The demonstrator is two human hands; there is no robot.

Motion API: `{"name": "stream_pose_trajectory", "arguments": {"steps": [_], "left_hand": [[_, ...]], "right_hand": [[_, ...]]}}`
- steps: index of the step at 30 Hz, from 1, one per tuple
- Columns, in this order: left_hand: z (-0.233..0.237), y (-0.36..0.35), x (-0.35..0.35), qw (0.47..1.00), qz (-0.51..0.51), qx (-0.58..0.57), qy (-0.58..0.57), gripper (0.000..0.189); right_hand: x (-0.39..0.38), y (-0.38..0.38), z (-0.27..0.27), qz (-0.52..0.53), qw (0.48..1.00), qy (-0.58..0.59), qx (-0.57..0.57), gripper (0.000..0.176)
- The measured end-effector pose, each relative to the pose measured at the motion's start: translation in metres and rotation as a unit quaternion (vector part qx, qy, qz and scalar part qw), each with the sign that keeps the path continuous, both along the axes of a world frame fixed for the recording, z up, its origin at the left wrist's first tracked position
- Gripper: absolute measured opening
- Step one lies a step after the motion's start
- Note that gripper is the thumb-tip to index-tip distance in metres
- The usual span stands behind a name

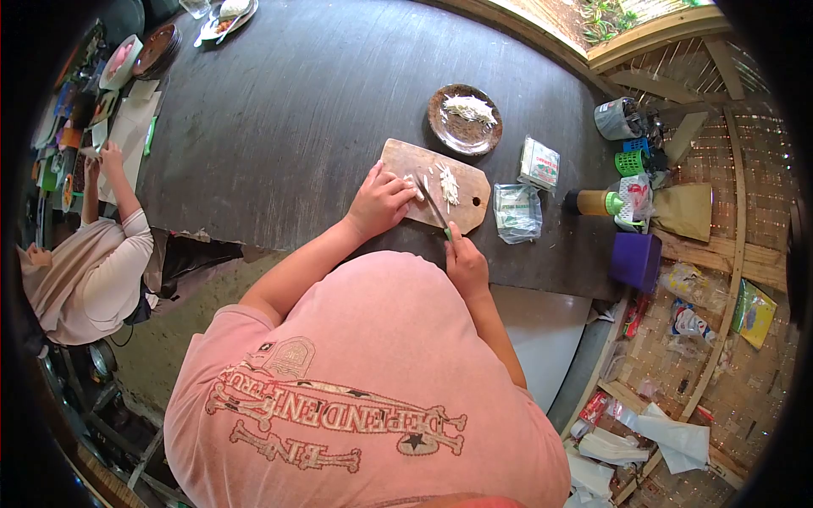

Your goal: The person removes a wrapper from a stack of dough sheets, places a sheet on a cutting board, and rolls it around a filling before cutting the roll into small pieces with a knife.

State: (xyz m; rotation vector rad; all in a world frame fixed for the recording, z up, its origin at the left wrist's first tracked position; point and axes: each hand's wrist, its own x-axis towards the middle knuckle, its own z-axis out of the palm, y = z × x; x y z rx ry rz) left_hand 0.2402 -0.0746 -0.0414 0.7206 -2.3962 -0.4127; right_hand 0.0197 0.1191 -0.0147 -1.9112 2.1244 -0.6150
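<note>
A wooden cutting board [405, 154] with a hole at one end lies on the dark table near my body. My left hand [383, 200] rests on its left part, fingers curled on a small white piece of food [417, 193] that I cannot name for sure. In my right hand [466, 257] is a knife [435, 208] with a green handle, its blade angled across the board beside that piece. Thin white strips [449, 184] lie in a pile right of the blade. Beyond the board, a brown plate [442, 142] holds more white strips [471, 109].
Two plastic-wrapped packets [517, 213] [539, 163] lie right of the board. Farther right are a bottle with a green cap [593, 202] and a purple container [636, 261]. A plate of food [230, 17] stands at the far left. Another person [102, 262] works at the left.
</note>
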Motion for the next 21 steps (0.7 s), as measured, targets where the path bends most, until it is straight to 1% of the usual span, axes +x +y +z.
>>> {"name": "stream_pose_trajectory", "arguments": {"steps": [1, 2, 4, 8, 10, 21], "left_hand": [[0.0, 0.0, 0.0, 1.0, 0.001, 0.001, -0.001, 0.03], [-0.001, 0.0, -0.001, 1.0, 0.002, 0.0, 0.0, 0.03], [-0.001, 0.0, -0.001, 1.0, 0.005, 0.002, 0.002, 0.03], [-0.001, -0.001, -0.002, 1.0, 0.004, -0.003, 0.006, 0.031], [0.0, 0.0, -0.001, 1.0, 0.004, -0.001, 0.005, 0.032], [0.004, -0.001, -0.001, 1.0, 0.005, 0.006, 0.01, 0.032]], "right_hand": [[0.0, -0.004, 0.004, -0.006, 0.998, -0.059, -0.005, 0.058], [0.0, -0.006, 0.01, -0.005, 0.998, -0.059, -0.005, 0.058], [0.001, -0.012, 0.02, -0.047, 0.99, -0.132, 0.0, 0.051], [-0.005, -0.012, 0.025, -0.038, 0.992, -0.12, -0.014, 0.051], [-0.005, -0.009, 0.026, -0.027, 0.997, -0.073, 0.006, 0.052], [0.002, -0.006, 0.018, -0.028, 0.997, -0.064, 0.044, 0.052]]}}
